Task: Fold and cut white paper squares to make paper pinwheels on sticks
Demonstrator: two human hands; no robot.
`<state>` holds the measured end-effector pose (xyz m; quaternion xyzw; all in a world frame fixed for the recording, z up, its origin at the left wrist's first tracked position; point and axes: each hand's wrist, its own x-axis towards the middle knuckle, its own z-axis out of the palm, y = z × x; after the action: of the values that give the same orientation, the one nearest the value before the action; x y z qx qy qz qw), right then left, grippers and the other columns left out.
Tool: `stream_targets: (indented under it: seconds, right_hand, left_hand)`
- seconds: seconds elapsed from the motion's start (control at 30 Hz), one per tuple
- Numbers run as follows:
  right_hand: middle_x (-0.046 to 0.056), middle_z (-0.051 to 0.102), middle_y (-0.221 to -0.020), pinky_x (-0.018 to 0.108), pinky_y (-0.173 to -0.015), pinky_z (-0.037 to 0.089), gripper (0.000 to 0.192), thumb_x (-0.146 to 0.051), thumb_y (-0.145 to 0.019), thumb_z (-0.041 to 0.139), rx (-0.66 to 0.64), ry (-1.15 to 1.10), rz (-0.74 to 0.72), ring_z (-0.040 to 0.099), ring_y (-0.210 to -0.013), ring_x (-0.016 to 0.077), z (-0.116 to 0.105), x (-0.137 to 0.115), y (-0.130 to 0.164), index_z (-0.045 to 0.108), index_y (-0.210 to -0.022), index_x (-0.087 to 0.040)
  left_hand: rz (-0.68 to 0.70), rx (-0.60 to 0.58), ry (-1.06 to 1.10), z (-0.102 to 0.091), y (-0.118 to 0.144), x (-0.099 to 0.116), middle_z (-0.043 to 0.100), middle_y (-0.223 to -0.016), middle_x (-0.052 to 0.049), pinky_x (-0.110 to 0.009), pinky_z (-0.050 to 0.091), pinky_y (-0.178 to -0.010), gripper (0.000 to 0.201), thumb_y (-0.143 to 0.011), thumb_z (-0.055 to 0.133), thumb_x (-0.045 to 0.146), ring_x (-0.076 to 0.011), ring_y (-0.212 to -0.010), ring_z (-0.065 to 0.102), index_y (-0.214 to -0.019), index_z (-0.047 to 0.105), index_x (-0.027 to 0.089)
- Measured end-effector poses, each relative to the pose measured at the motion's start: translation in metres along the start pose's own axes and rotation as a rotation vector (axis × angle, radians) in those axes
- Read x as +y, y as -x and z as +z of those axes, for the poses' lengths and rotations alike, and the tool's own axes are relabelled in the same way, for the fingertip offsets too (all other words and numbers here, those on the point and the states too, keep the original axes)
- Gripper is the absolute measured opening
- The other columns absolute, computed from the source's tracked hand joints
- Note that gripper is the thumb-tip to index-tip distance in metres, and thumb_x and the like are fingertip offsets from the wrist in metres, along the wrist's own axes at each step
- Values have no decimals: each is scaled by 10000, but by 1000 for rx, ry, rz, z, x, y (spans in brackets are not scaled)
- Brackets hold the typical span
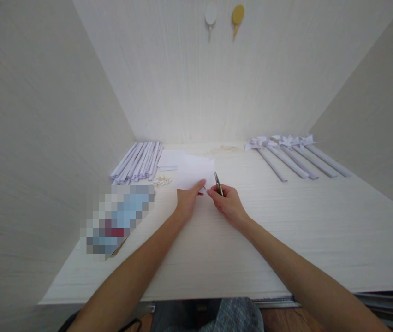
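Near the left wall [54, 115], rolled paper tubes [138, 162] are lying on the pale, streaked counter [286, 221]. Mid-counter, the left hand [187, 201] is gripping a white sheet [193, 170]; the right hand [230, 204] is grasping a pointed metal tool [217, 181]. Paper pinwheels [289, 140] are resting near the right wall [372, 124].

Pale streaky back wall [169, 83], greyer left wall [44, 115] and right wall [372, 124] — box in whitish desk [286, 235]. White disc fixture [211, 14], gold disc fixture [238, 14] beside it, high on back wall. Brown floor [282, 319] below desk edge — light soft, brightest low centre.
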<state>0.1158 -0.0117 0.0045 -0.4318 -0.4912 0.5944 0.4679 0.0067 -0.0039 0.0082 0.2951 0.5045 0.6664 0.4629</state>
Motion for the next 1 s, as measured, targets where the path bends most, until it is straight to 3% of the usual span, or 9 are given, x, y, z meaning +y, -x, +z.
stream_targets:
  seconds: [0.27,0.57,0.73,1.0]
  right_hand:
    - [-105,335,-368,198,-330,137,203,-350,-627,615,20,2,-16,247,-324,33,1,-1,2,515,-614,-173]
    - [-112,341,-380,199,-319,152,193,-345,-622,614,25,-21,-54,247,-321,35,2,0,1,511,-659,-184]
    - [-112,337,-392,201,-326,157,214,-358,-621,642,5,-2,-69,245,-332,33,1,-1,1,533,-655,-178]
    - [-116,322,-387,201,-321,145,288,-412,-605,662,28,-52,-62,236,-328,32,2,-1,1,487,-634,-185]
  left_hand:
    - [-66,19,177,0,-2,7,630,-761,7,-155,416,-425,343,-477,726,172,-86,-600,563,-796,599,167]
    - [-7,-26,17,1,1,0,646,-734,-19,-183,420,-433,302,-499,722,210,-108,-584,565,-779,627,150]
    - [-21,-1,10,0,-1,1,644,-754,-21,-180,421,-439,317,-489,723,210,-107,-600,565,-784,627,149]
    - [-3,-63,1,1,3,2,641,-736,-18,-169,410,-434,301,-501,722,228,-104,-599,561,-776,632,146]
